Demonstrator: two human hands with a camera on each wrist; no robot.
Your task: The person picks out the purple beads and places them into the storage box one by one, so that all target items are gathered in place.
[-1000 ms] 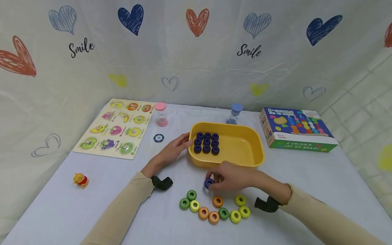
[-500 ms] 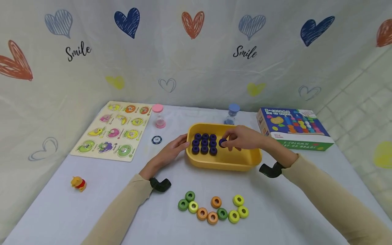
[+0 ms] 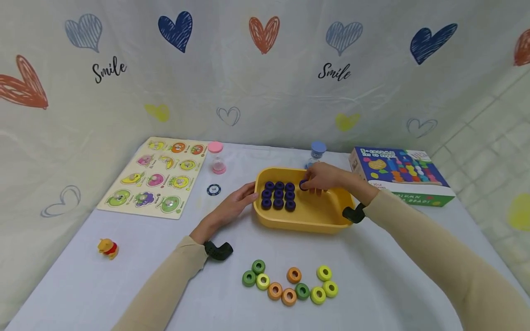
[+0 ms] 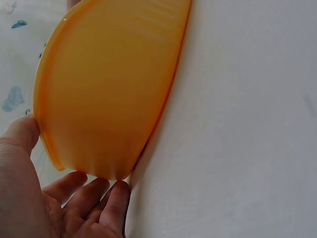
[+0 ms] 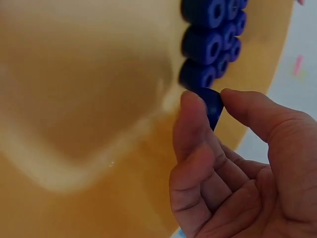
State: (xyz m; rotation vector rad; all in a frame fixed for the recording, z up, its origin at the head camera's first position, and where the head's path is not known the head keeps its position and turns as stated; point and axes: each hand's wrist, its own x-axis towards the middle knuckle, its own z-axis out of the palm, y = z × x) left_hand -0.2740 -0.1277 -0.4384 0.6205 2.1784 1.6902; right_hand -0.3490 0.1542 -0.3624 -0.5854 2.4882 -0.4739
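Note:
A yellow plastic tray (image 3: 306,225) stands on the white cloth with several dark blue ring beads (image 3: 279,195) in rows at its left end. My left hand (image 3: 233,205) holds the tray's left end. In the left wrist view its thumb (image 4: 25,133) touches the rim and its bent fingers (image 4: 116,206) rest against the end wall. Inside the tray my right hand (image 3: 325,177) pinches one more blue bead (image 3: 303,185) between thumb and fingertips, close to the rows' right side. In the right wrist view this bead (image 5: 212,105) is partly hidden by a finger.
In front lie several green, yellow and orange beads (image 3: 289,296). A fruit puzzle board (image 3: 153,177), pink hourglass (image 3: 217,157), poker chip (image 3: 214,189) and bear figurine (image 3: 108,248) are to the left. Behind the tray stands a blue hourglass (image 3: 317,149); at right, a bead-set box (image 3: 399,174).
My right hand has picked the blue bead off the cloth in front of the tray and carried it inside, then farther back beside the rows. My left hand stays on the tray.

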